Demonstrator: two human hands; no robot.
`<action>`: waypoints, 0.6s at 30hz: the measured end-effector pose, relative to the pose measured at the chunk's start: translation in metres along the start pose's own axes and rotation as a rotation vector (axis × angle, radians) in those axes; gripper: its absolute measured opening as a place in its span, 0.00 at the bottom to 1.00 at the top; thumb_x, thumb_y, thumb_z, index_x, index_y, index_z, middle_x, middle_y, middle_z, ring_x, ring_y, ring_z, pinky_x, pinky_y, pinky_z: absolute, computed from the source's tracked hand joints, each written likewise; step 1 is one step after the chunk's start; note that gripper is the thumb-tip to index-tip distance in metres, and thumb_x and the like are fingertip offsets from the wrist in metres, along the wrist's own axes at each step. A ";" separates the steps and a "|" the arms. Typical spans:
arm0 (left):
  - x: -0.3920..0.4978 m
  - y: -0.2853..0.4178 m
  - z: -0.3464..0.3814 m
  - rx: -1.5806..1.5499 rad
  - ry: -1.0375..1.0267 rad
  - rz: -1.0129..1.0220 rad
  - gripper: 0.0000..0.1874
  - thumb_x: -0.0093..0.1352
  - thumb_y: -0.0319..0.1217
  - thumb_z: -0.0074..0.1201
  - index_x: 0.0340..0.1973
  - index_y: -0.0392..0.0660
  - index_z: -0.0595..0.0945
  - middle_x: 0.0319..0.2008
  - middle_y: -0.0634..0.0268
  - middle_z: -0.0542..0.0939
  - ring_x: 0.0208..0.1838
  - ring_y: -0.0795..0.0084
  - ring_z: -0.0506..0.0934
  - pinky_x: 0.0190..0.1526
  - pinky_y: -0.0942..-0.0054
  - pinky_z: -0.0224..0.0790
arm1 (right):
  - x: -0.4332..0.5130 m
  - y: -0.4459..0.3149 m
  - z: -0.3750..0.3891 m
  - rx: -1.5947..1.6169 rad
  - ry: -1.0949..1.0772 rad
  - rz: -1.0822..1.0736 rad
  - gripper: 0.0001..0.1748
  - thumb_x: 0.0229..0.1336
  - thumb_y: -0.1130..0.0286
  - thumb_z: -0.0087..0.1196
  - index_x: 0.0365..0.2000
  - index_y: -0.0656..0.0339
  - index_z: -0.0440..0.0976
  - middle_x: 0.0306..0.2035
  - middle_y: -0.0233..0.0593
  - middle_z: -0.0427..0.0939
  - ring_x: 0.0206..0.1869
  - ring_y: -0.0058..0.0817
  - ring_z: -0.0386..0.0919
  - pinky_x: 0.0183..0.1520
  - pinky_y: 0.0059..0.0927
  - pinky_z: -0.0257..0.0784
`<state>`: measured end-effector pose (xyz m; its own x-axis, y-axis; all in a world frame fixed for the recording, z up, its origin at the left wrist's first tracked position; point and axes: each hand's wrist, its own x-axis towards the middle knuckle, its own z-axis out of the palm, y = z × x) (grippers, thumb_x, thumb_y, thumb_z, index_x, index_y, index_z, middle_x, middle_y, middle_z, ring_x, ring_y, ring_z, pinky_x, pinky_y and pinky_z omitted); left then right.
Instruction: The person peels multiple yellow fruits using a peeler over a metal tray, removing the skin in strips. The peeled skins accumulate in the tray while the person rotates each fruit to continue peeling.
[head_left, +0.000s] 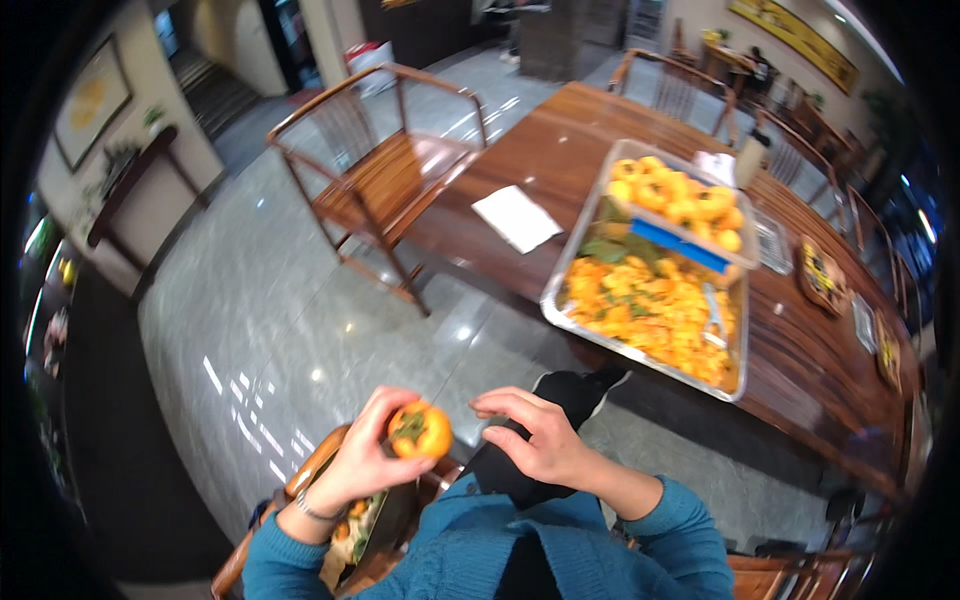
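Observation:
An orange persimmon (433, 430) with its green-brown calyx showing rests in my left hand (367, 448), thumb and fingers curled around it above my lap. Just to the right, my right hand (534, 439) holds nothing, its thumb and fingers apart. On the wooden table (480, 281) stands a large metal tray (556, 319) full of orange peelings (637, 307) with some green leaves. A peeler (712, 306) with a light blue handle lies on the peelings. Across the tray's far part sits a plastic container (744, 253) of whole orange persimmons (679, 193).
White paper (517, 218) lies left of the tray. Beyond it stand a bottle (752, 159), a clear plastic box (772, 241) and a wooden dish (822, 275). A wooden armchair (382, 176) is at the table's left end. More persimmons (351, 517) sit low beside my left arm.

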<state>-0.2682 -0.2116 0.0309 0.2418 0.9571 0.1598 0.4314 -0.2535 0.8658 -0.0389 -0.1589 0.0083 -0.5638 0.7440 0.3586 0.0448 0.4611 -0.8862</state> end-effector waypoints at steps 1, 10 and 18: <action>0.034 0.004 0.015 0.074 0.002 0.123 0.31 0.51 0.26 0.65 0.49 0.39 0.68 0.43 0.60 0.68 0.48 0.70 0.70 0.48 0.74 0.65 | -0.002 -0.003 -0.012 -0.004 0.096 -0.010 0.16 0.49 0.79 0.55 0.42 0.67 0.70 0.44 0.44 0.72 0.43 0.33 0.74 0.45 0.28 0.70; 0.214 0.037 0.149 -0.822 -0.249 0.119 0.41 0.56 0.20 0.58 0.62 0.41 0.54 0.56 0.58 0.63 0.58 0.71 0.64 0.56 0.73 0.61 | -0.003 0.014 -0.123 -0.114 0.764 0.047 0.19 0.49 0.80 0.52 0.45 0.67 0.67 0.47 0.45 0.67 0.48 0.33 0.71 0.46 0.28 0.71; 0.236 0.025 0.164 -0.029 -0.135 0.398 0.36 0.50 0.24 0.59 0.54 0.37 0.64 0.49 0.49 0.67 0.52 0.54 0.69 0.51 0.66 0.64 | 0.001 0.033 -0.149 -0.710 0.760 -0.042 0.15 0.41 0.75 0.59 0.34 0.67 0.71 0.32 0.44 0.72 0.37 0.41 0.71 0.40 0.35 0.68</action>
<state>-0.0581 -0.0155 0.0121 0.4973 0.7575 0.4229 0.2571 -0.5942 0.7621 0.0852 -0.0710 0.0228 0.0810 0.7155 0.6939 0.6511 0.4891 -0.5804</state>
